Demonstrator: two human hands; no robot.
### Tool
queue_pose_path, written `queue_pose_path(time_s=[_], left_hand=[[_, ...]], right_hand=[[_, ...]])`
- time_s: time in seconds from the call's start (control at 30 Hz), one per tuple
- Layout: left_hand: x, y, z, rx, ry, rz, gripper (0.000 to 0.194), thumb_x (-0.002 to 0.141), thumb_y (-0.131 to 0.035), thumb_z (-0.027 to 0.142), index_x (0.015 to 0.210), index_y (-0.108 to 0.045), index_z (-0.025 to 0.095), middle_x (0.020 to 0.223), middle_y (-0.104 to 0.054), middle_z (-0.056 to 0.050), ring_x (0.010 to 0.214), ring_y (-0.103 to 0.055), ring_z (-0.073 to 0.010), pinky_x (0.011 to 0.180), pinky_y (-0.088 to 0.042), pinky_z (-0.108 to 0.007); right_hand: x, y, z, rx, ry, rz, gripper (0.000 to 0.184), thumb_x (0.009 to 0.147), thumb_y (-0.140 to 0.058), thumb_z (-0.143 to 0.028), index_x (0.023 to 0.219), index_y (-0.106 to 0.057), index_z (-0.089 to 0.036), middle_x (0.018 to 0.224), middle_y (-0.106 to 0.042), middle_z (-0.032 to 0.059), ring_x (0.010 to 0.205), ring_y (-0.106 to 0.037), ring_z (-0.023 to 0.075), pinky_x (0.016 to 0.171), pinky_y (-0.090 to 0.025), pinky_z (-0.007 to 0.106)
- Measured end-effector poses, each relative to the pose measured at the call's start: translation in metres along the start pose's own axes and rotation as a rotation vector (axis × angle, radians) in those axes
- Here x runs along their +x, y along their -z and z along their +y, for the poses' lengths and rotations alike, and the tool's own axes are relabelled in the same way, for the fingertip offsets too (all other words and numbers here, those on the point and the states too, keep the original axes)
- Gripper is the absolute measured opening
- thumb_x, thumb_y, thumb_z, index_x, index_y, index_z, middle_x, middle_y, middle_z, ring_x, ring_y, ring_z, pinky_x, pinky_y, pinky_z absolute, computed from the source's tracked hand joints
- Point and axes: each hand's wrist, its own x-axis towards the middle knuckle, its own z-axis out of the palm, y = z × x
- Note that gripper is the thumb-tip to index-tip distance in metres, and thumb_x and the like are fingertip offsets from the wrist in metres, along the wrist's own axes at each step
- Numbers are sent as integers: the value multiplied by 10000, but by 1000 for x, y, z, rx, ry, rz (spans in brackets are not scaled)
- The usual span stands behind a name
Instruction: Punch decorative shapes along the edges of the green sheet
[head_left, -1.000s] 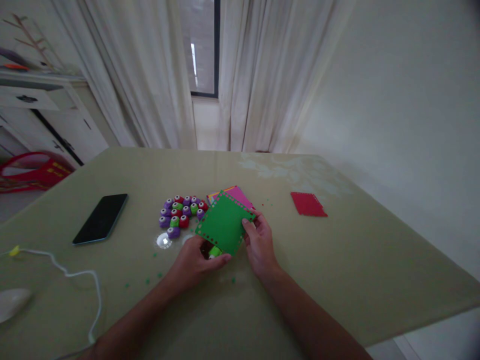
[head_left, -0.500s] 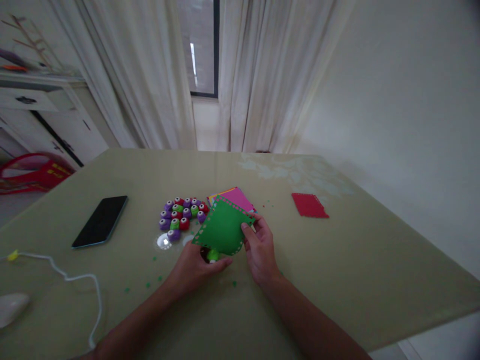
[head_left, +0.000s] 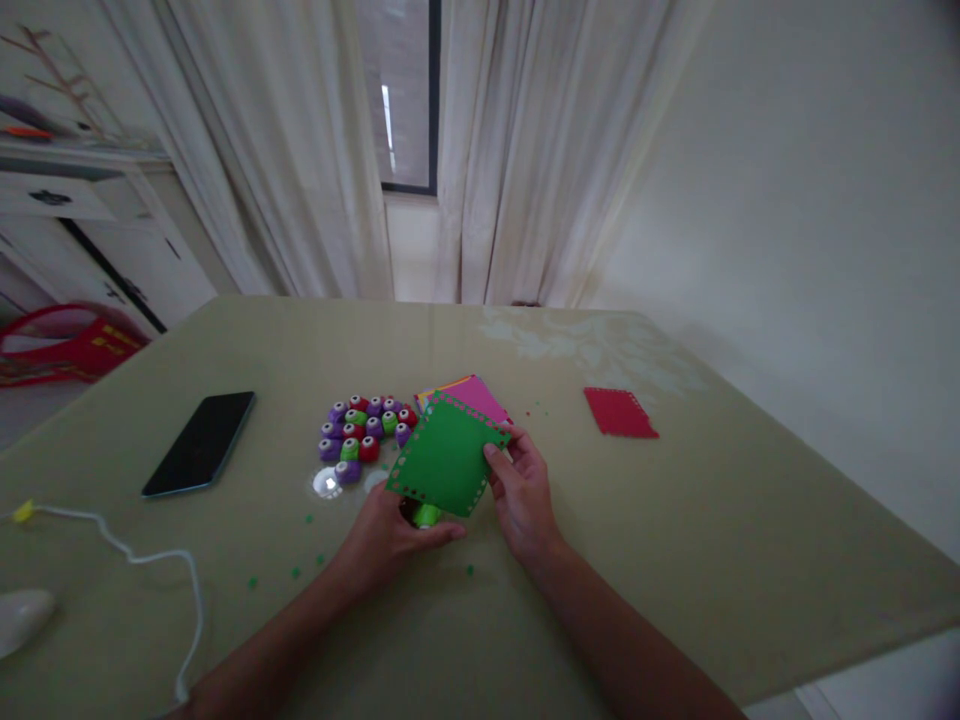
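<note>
A square sheet of green paper [head_left: 448, 452] with rows of small punched shapes along its edges is held between my hands. My right hand [head_left: 523, 495] pinches its right corner between thumb and fingers. Below the sheet's lower edge, my left hand [head_left: 390, 530] is wrapped around a bright green craft punch [head_left: 427, 516]; the paper covers much of it. Just beyond my left hand stand several small purple, red and green craft punches [head_left: 360, 428] with white tops. A stack of coloured paper [head_left: 480, 396], pink on top, lies partly behind the green sheet.
A red punched paper sheet [head_left: 619, 412] lies on the right of the table. At left are a black tablet or phone [head_left: 201, 443], a white cable [head_left: 139, 556] and a white rounded object [head_left: 22, 618]. Tiny green paper bits [head_left: 296, 572] are scattered nearby.
The lower edge of the green paper, bowed before, now lies flatter and straighter, its bottom corner slightly lower. Both hands stay in nearly the same place.
</note>
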Motion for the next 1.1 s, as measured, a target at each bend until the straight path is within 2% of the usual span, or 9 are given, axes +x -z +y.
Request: queue_pose_path(time_s=[0.23,0.37,0.47,0.6,0.7,0.8,0.87,0.97,1.1], left_hand=[[0,4,1,53,-23,103,368,704,-895,478,783,-659,208,663,-598,30,596,-536,-159,533,-398,-254],[5,14,1,61,-80,226,296,830,-788,476,905,-678,211,725,-579,29,624,-507,-149,562,-370,-247],[8,20,2,110,-155,306,265,866,-747,472,854,-703,212,767,-623,3,653,-520,-158,593,-384,-262],[8,23,5,117,-156,315,283,887,-710,490,962,-769,223,814,-693,-15,665,-563,-174,595,-405,-267],[7,21,5,109,-116,238,392,959,-585,557,941,-790,223,818,-724,-30,699,-614,-200,621,-447,-285],[4,17,5,120,-52,170,571,999,-439,660,895,-790,223,721,-662,-26,671,-602,-212,609,-465,-302],[1,14,5,115,17,179,632,1000,-384,703,996,-793,222,696,-615,-17,643,-581,-214,578,-467,-308],[-1,12,7,54,65,169,637,1012,-368,694,1179,-757,218,683,-581,-1,645,-585,-217,580,-487,-316],[2,11,12,-157,-10,100,447,945,-627,580,1197,-727,225,977,-734,-51,933,-706,-248,836,-576,-356]], right_hand=[[18,13,-11,9,26,93,350,697,-882,-284,989,-695,-238,959,-703,2,833,-658,164,767,-561,288],[43,39,-18,-245,76,177,345,686,-865,-277,987,-708,-216,914,-693,5,804,-643,172,712,-517,284],[50,48,-19,-422,81,114,330,691,-850,-260,993,-726,-214,896,-694,8,801,-656,185,724,-515,293],[44,36,-7,-456,123,20,303,719,-844,-262,996,-728,-220,909,-682,5,761,-656,171,720,-515,289],[38,23,4,-439,121,-15,300,766,-837,-295,1030,-715,-223,980,-702,24,793,-676,172,759,-528,297],[32,14,4,-460,197,-4,317,823,-820,-338,1107,-713,-244,1126,-711,60,1033,-684,216,939,-526,342],[24,10,-3,-537,303,12,306,865,-799,-345,1151,-726,-266,1193,-704,70,1158,-635,232,1038,-478,359],[6,4,-14,-639,314,-147,174,935,-737,-354,1082,-759,-263,1062,-728,62,994,-657,226,918,-506,344],[-22,-7,-14,-633,168,-420,275,923,-761,-399,1136,-725,-228,988,-730,48,867,-679,208,800,-539,328]])
